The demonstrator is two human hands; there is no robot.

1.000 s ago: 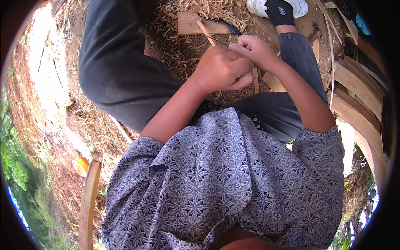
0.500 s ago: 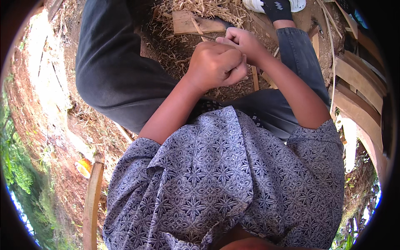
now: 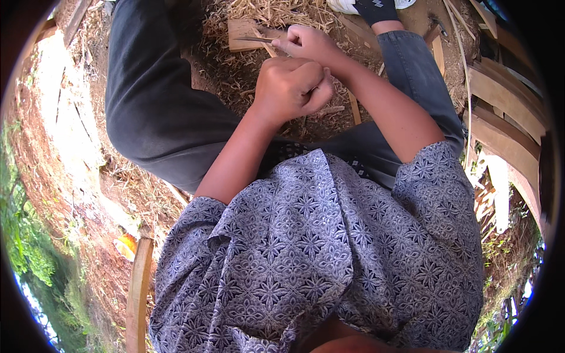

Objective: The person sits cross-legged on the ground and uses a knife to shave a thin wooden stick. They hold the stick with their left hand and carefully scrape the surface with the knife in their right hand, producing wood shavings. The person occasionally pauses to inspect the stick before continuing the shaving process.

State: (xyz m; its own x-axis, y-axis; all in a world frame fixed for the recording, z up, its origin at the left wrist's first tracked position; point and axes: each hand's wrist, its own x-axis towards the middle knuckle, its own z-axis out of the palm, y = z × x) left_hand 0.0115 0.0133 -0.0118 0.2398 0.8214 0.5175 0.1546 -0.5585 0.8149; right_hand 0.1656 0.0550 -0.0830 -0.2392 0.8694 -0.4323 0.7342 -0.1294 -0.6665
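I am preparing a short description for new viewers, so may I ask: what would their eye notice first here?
Probably the patterned shirt, filling the lower middle. Above it, the left hand curls into a fist; just beyond, the right hand holds a thin, blade-like tool pointing left. Wooden planks lie near the right edge.

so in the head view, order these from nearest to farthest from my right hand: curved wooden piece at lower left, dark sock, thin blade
1. thin blade, in the right hand, jutting out leftward
2. dark sock, to the upper right
3. curved wooden piece, at lower left
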